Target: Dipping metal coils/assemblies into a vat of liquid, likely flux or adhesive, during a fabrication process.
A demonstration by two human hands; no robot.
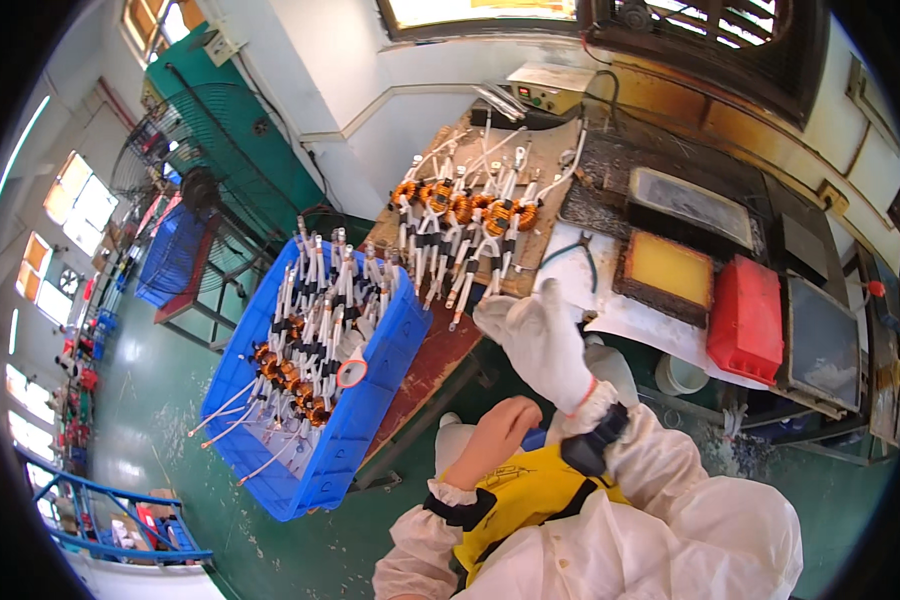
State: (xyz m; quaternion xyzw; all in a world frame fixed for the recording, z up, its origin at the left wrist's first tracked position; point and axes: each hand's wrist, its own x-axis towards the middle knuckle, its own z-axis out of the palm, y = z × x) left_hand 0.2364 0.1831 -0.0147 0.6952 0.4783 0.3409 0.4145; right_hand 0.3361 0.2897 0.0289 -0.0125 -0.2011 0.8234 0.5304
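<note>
My right hand (540, 345), in a white glove, is raised by the near edge of the workbench with its fingers apart and nothing visible in it. It is close to the copper-wound ring coils (460, 208) with white leads and metal lugs, which lie on a brown board (542, 255). My bare left hand (500, 430) is low in front of my body, its fingers curled; what they hold, if anything, is hidden. Beside it shows a bit of something blue (535, 438). More coils (290, 370) with white leads fill a blue plastic crate (320, 480) to the left.
Pliers (592, 262) lie on white sheeting right of the board. Beyond are a yellow-topped square tray (667, 275), a grey-topped tray (692, 205), a red bin (748, 315) and a control box (550, 85). A white bucket (680, 375) stands below. A large fan (202, 188) is at left.
</note>
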